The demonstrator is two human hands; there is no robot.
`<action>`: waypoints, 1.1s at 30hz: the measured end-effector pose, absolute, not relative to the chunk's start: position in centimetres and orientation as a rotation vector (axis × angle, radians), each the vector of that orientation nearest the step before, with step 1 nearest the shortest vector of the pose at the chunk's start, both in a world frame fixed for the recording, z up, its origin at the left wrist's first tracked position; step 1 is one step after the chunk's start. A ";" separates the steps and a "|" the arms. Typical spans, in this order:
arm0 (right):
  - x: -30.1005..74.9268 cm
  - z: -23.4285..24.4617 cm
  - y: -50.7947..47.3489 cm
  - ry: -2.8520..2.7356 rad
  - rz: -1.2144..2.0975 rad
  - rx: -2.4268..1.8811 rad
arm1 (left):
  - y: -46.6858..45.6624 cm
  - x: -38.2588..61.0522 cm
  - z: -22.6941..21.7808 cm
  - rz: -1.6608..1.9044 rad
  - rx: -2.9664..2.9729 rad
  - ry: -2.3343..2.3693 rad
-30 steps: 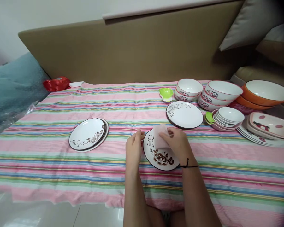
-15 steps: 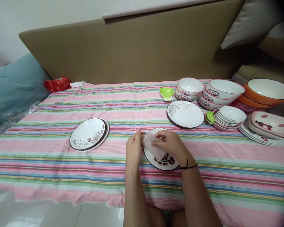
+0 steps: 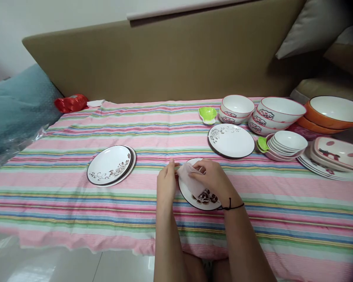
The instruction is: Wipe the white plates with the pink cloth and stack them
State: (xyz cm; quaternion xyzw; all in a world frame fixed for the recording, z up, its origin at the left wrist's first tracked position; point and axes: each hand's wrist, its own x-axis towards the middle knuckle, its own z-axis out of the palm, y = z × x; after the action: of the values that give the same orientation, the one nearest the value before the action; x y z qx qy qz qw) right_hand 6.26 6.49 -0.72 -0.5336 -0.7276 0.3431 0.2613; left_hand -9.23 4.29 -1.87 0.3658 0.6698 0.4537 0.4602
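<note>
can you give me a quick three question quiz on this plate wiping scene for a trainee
1. True or false: the right hand presses a white paper tissue onto the round white plate with the brown flower print.
2. Which thing does the left hand touch? A) the small green leaf-shaped dish B) the near plate's left rim C) the orange bowl
3. Fill in: the stack of round white plates with dark rims lies to the ____ of the hands.

Key:
1. True
2. B
3. left
</note>
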 end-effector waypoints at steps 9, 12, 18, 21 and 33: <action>7.5 -0.9 5.9 -1.964 1.210 -1.440 | 4.3 -9.1 -1.7 1.108 0.852 1.635; 8.2 -0.8 5.7 -1.953 1.375 -1.408 | 4.4 -9.1 -1.8 1.110 0.859 1.639; 8.9 -1.1 5.3 -1.891 1.375 -1.545 | 4.5 -9.1 -2.0 1.104 0.869 1.652; 8.4 -1.1 5.4 -1.910 1.425 -1.536 | 4.6 -9.0 -2.0 1.096 0.875 1.667; 9.4 -1.3 5.4 -1.911 1.452 -1.506 | 4.4 -8.9 -1.9 1.086 0.868 1.688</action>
State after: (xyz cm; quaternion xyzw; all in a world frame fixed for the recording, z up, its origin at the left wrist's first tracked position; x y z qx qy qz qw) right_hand 9.43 5.41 -1.31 -0.5252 -0.6665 0.5064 0.1534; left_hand -8.94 4.43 -1.94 0.3528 0.6855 0.4409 0.4596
